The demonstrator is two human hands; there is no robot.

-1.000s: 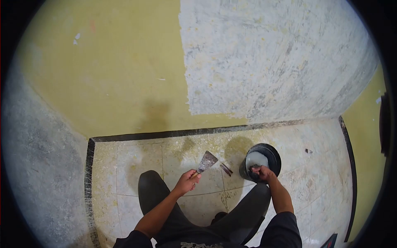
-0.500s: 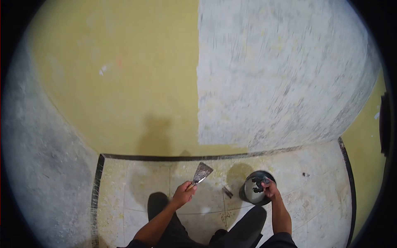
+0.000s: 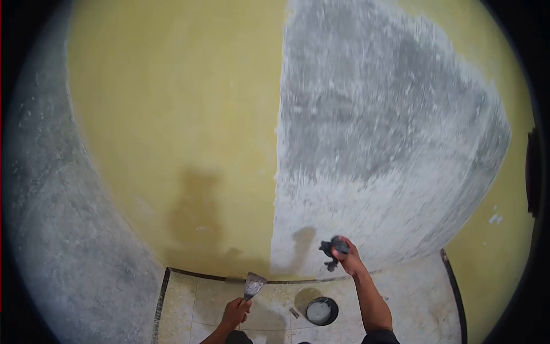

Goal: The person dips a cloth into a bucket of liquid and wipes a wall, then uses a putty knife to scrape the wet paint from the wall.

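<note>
Overhead, yellow wall (image 3: 172,114), grey scraped patch (image 3: 389,126); fingers clamp scraper (image 3: 253,285), dark lump (image 3: 332,250).

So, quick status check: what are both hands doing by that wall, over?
Left hand grips scraper, blade up, low by floor. Right hand holds dark wet rag up at scraped grey wall patch. Bucket on floor between. Nothing in the way.

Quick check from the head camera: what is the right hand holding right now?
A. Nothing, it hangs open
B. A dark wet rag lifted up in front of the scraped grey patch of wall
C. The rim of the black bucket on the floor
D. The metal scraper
B: the right hand grips a dark rag raised against the scraped grey wall patch, above the bucket, while the left hand holds the scraper.
</note>
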